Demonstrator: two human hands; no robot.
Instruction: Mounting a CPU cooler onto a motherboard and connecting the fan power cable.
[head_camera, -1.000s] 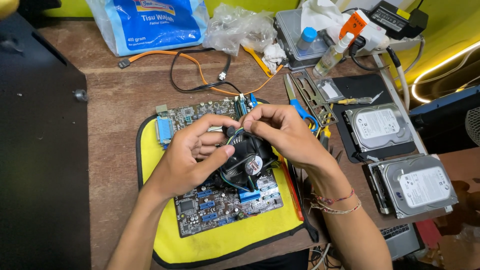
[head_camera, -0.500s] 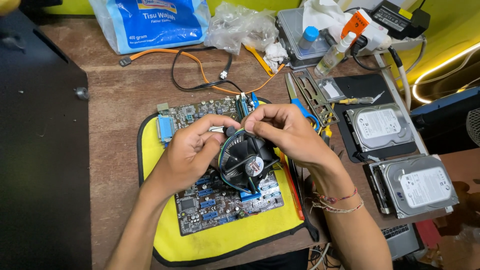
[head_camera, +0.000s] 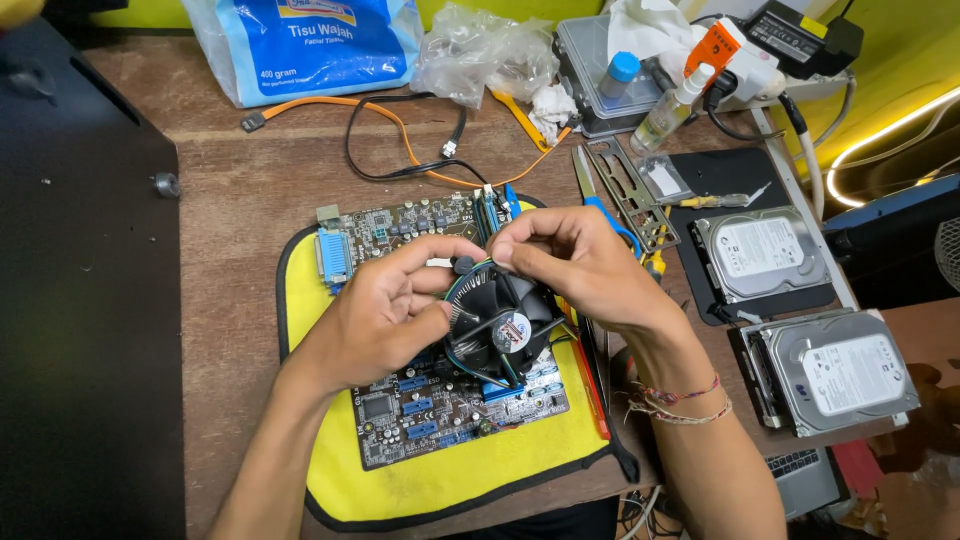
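A green motherboard (head_camera: 400, 420) lies on a yellow mat (head_camera: 440, 480) on the wooden table. A black round cooler fan (head_camera: 500, 325) sits tilted over the board's middle. My left hand (head_camera: 385, 310) grips the fan's left rim, thumb and fingers curled around it. At the fan's top edge my right hand (head_camera: 575, 260) pinches the thin fan cable (head_camera: 478, 268) between fingertips. The board's centre is hidden under the fan and my hands.
Two hard drives (head_camera: 760, 255) (head_camera: 835, 370) lie at the right. A metal backplate (head_camera: 625, 190), blue-handled scissors (head_camera: 600, 200), orange and black cables (head_camera: 400, 150), a blue tissue pack (head_camera: 300, 45), a spray bottle (head_camera: 675, 105) and a black case panel (head_camera: 80, 300) surround the mat.
The fan has dropped slightly lower onto the board and my hands have closed in over its top edge, with the right fingers now pinching the cable.
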